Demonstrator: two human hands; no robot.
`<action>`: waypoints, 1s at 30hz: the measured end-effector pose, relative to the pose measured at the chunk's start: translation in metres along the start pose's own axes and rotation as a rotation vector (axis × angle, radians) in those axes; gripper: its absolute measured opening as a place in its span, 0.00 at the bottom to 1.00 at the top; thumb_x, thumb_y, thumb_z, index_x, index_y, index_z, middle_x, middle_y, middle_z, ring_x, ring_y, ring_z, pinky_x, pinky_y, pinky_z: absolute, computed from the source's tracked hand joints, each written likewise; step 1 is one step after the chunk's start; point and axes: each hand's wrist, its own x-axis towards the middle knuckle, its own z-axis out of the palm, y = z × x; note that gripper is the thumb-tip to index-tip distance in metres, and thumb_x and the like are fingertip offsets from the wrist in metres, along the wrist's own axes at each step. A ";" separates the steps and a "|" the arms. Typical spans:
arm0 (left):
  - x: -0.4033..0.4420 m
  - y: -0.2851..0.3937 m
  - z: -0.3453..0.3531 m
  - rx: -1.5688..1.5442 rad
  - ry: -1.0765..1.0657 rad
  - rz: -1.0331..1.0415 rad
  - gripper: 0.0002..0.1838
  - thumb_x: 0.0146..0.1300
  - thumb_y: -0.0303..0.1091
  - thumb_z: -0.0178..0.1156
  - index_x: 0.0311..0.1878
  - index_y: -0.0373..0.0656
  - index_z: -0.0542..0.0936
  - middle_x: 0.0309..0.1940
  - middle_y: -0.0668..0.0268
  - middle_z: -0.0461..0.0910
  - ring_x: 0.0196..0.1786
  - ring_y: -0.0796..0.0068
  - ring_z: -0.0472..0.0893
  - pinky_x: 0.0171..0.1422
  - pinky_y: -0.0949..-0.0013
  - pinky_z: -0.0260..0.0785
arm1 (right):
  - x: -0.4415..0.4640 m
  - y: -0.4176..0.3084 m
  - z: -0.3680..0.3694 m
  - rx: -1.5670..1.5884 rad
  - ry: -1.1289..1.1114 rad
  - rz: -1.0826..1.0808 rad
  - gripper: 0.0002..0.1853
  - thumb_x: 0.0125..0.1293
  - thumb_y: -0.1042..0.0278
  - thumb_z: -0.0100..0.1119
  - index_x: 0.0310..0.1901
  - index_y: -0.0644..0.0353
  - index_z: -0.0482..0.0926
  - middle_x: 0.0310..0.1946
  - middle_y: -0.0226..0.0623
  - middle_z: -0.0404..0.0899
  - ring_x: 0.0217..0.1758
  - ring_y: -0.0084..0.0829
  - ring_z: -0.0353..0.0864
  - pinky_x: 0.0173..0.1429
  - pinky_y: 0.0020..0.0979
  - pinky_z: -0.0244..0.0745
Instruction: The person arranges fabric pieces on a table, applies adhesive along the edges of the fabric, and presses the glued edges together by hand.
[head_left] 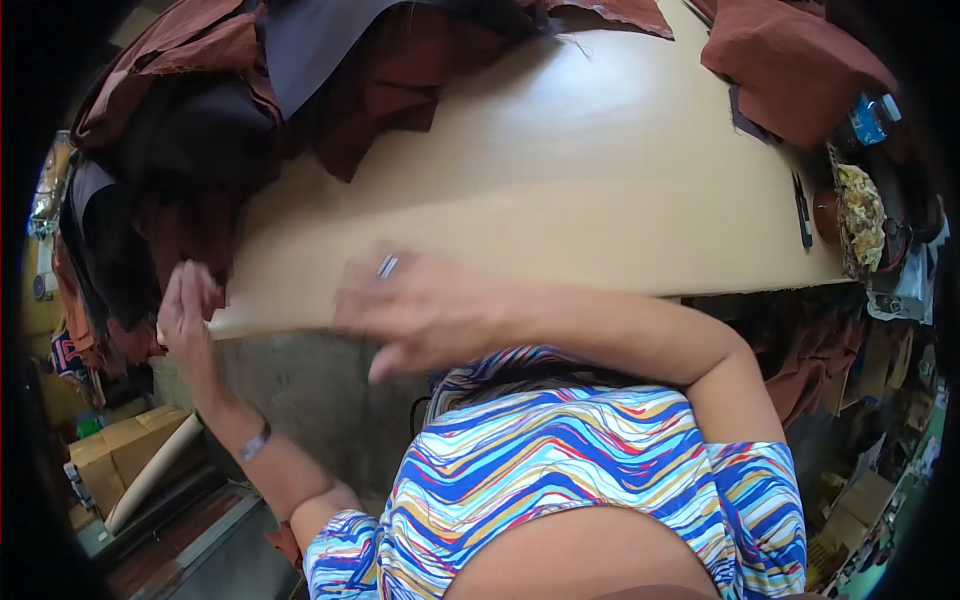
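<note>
A pale tan worktable (600,200) spreads across the view, its near edge running just in front of the person. Over its far left part lies a heap of brown and black cloth (200,125), overlapping pieces that trail down toward the left corner and along the back edge. The person's top (560,450), wavy-striped in blue, white and ochre, fills the lower middle. At the far right corner sits a bundle of rust-brown cloth (785,65), and a cardboard box (135,445) stands low at the left, below table level. The right hand (405,305) is over the near edge, left of centre, blurred, opened loosely with the thumb apart from the fingers. The left hand (190,297) is at the table's left corner with its fingers bent, right at the dark brown cloth piece (190,235) hanging from the heap; whether it grips the piece cannot be told. By the right edge are a plastic bottle (872,119) with a blue label and a slim black tool (803,212) lying on the tabletop. A wristband (255,441) circles the left wrist; a silvery band (387,266) shows on a right finger.
</note>
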 end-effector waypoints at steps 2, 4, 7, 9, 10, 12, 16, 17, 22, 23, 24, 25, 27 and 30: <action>-0.028 -0.010 -0.009 0.232 0.040 0.077 0.07 0.66 0.30 0.51 0.32 0.38 0.72 0.33 0.70 0.71 0.34 0.83 0.67 0.41 0.80 0.60 | -0.024 0.040 -0.043 -0.191 0.102 0.217 0.30 0.58 0.53 0.58 0.59 0.59 0.66 0.60 0.46 0.66 0.67 0.47 0.59 0.69 0.44 0.53; -0.052 -0.016 0.000 0.274 0.169 0.007 0.07 0.65 0.29 0.52 0.32 0.38 0.73 0.33 0.69 0.71 0.33 0.82 0.67 0.41 0.78 0.61 | -0.061 0.077 -0.086 -0.464 0.049 0.692 0.33 0.63 0.47 0.49 0.65 0.59 0.61 0.66 0.50 0.57 0.71 0.47 0.52 0.73 0.43 0.42; -0.076 -0.082 -0.038 0.236 0.224 -0.134 0.05 0.64 0.29 0.55 0.34 0.38 0.74 0.33 0.69 0.73 0.32 0.82 0.67 0.40 0.77 0.62 | -0.115 0.133 -0.122 -0.919 0.201 0.995 0.36 0.64 0.42 0.46 0.64 0.63 0.60 0.67 0.50 0.55 0.70 0.49 0.52 0.70 0.46 0.48; -0.077 -0.090 -0.036 0.298 0.316 -0.095 0.04 0.63 0.29 0.56 0.35 0.38 0.74 0.32 0.70 0.73 0.31 0.82 0.68 0.40 0.77 0.62 | -0.105 0.141 -0.103 -0.919 0.098 0.846 0.35 0.63 0.42 0.47 0.62 0.63 0.62 0.65 0.50 0.58 0.67 0.49 0.56 0.68 0.47 0.51; -0.069 -0.066 -0.011 0.393 0.410 0.001 0.04 0.63 0.29 0.57 0.35 0.39 0.75 0.31 0.71 0.73 0.31 0.82 0.68 0.39 0.78 0.62 | -0.092 0.140 -0.094 -0.920 0.051 0.778 0.34 0.62 0.42 0.48 0.61 0.63 0.64 0.64 0.50 0.59 0.66 0.49 0.57 0.67 0.48 0.53; -0.052 -0.050 0.008 0.441 0.488 0.102 0.05 0.63 0.30 0.58 0.34 0.39 0.75 0.28 0.73 0.72 0.30 0.83 0.67 0.38 0.79 0.62 | -0.030 0.079 -0.042 -0.631 -0.107 0.464 0.32 0.56 0.48 0.57 0.58 0.61 0.66 0.59 0.51 0.63 0.63 0.49 0.60 0.65 0.48 0.56; -0.030 -0.037 0.023 0.281 0.393 0.085 0.08 0.64 0.31 0.57 0.30 0.39 0.73 0.23 0.75 0.68 0.28 0.87 0.64 0.33 0.81 0.58 | 0.007 0.006 0.026 0.031 -0.099 -0.058 0.28 0.60 0.51 0.56 0.56 0.62 0.68 0.54 0.47 0.70 0.61 0.46 0.65 0.64 0.46 0.58; -0.029 -0.032 0.029 0.248 0.363 0.074 0.09 0.64 0.31 0.57 0.29 0.40 0.72 0.23 0.75 0.67 0.28 0.87 0.63 0.32 0.82 0.56 | 0.001 0.010 0.026 0.150 -0.074 0.027 0.26 0.61 0.53 0.56 0.55 0.62 0.69 0.53 0.47 0.71 0.59 0.45 0.67 0.63 0.44 0.61; -0.021 -0.008 0.075 0.062 0.144 0.100 0.10 0.64 0.30 0.57 0.27 0.39 0.70 0.23 0.75 0.64 0.28 0.88 0.60 0.30 0.82 0.53 | -0.036 0.053 -0.059 0.486 0.378 0.695 0.14 0.65 0.62 0.54 0.44 0.63 0.80 0.34 0.33 0.82 0.39 0.20 0.78 0.47 0.23 0.72; -0.015 0.006 0.090 0.062 0.092 0.111 0.10 0.64 0.30 0.56 0.27 0.39 0.70 0.23 0.75 0.64 0.28 0.88 0.61 0.31 0.82 0.53 | -0.045 0.072 -0.074 0.580 0.517 0.742 0.14 0.65 0.63 0.53 0.44 0.64 0.80 0.36 0.32 0.81 0.40 0.18 0.77 0.48 0.22 0.71; -0.007 0.020 0.107 0.096 0.061 0.166 0.09 0.64 0.29 0.56 0.29 0.38 0.71 0.24 0.75 0.65 0.28 0.87 0.62 0.31 0.82 0.54 | -0.055 0.091 -0.092 0.454 0.574 0.715 0.14 0.65 0.62 0.54 0.42 0.65 0.80 0.37 0.33 0.82 0.40 0.18 0.76 0.50 0.22 0.70; 0.002 0.034 0.125 0.129 0.030 0.222 0.08 0.64 0.29 0.55 0.30 0.37 0.72 0.24 0.74 0.66 0.28 0.87 0.63 0.32 0.82 0.56 | -0.060 0.101 -0.101 0.608 0.721 0.712 0.16 0.65 0.57 0.55 0.34 0.64 0.80 0.31 0.37 0.81 0.37 0.22 0.77 0.45 0.28 0.74; 0.025 0.051 0.155 0.062 -0.109 0.344 0.06 0.64 0.28 0.55 0.34 0.36 0.75 0.26 0.73 0.69 0.30 0.86 0.66 0.34 0.81 0.59 | -0.067 0.119 -0.118 0.873 0.769 0.648 0.24 0.67 0.48 0.47 0.37 0.65 0.79 0.42 0.45 0.79 0.44 0.32 0.78 0.56 0.35 0.71; 0.067 0.070 0.204 -0.108 -0.408 0.349 0.09 0.66 0.32 0.55 0.39 0.35 0.76 0.30 0.73 0.72 0.36 0.85 0.70 0.42 0.81 0.63 | -0.065 0.128 -0.121 1.393 0.814 0.626 0.37 0.66 0.35 0.35 0.47 0.67 0.76 0.49 0.48 0.76 0.50 0.41 0.76 0.62 0.42 0.66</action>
